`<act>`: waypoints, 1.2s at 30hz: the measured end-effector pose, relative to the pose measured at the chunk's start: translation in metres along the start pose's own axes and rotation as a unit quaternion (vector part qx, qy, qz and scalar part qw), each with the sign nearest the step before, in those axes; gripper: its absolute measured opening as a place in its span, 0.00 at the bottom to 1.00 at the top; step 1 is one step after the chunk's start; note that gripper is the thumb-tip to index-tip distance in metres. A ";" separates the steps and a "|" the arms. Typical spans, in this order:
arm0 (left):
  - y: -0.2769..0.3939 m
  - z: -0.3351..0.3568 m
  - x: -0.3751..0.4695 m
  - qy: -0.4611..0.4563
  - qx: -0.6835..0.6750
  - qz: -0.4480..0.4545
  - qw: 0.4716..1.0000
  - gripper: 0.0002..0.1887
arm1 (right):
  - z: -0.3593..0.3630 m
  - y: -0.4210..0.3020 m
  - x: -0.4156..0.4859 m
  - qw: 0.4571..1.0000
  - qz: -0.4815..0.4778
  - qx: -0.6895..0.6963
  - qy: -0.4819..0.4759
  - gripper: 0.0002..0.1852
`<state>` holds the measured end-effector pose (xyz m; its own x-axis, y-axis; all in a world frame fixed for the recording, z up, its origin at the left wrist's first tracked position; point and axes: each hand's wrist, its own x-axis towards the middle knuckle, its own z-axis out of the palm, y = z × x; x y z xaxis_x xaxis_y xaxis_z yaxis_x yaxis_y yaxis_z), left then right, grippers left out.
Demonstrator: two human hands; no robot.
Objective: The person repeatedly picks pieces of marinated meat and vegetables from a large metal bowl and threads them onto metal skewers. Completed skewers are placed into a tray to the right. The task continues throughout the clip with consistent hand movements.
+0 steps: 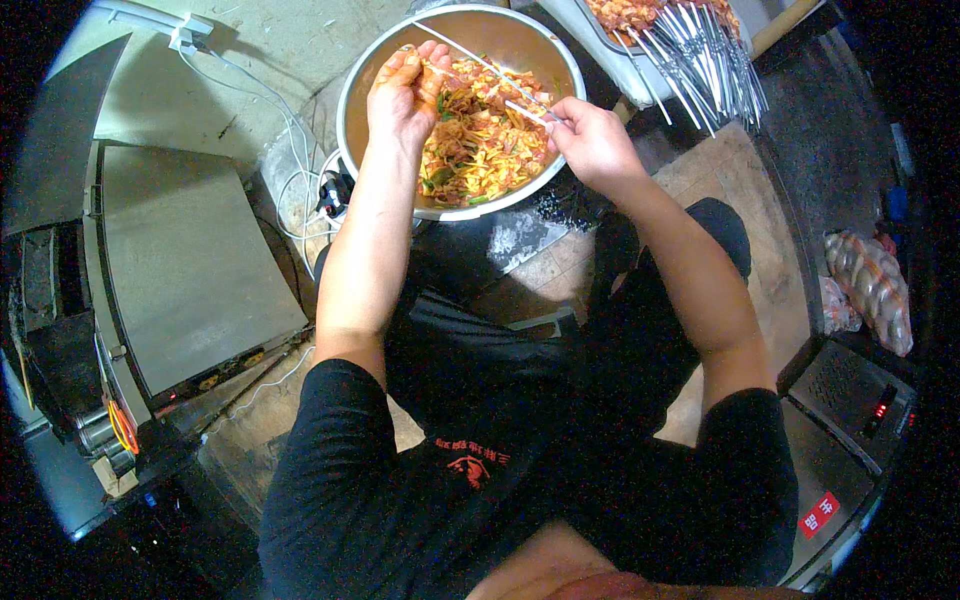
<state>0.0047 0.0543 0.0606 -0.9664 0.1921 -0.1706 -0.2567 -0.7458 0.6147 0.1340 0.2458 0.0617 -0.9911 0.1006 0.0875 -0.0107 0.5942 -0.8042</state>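
Below my hands is a large round metal bowl (574, 64) of sliced raw meat (487, 142) mixed with orange-yellow seasoning and green pieces. My left hand (405, 94) is over the bowl's left side, palm turned up and fingers curled, with seasoning smeared on them. Whether a small piece of meat sits between those fingers is unclear. At the bowl's right rim, my right hand (596, 146) grips a thin metal skewer (480, 61), which slants up and left across the bowl. A second, shorter-looking metal rod (525, 112) also sticks out from that hand.
At upper right, a tray (600, 34) holds meat with many metal skewers (705, 67) jutting out. A grey-topped appliance (187, 262) stands left, near a power strip (191, 30) and loose cables (289, 112). Plastic-wrapped goods (866, 285) and a digital scale (847, 390) are at right.
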 end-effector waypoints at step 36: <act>0.005 0.007 -0.005 -0.071 0.048 -0.024 0.996 0.10 | 0.020 -0.004 0.005 0.995 -0.009 0.087 0.042 0.08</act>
<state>0.0080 0.0541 0.0705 -0.9430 0.3189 -0.0955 -0.2957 -0.6705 0.6804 0.1264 0.2279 0.0535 -0.9758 0.1620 0.1468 -0.0594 0.4499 -0.8911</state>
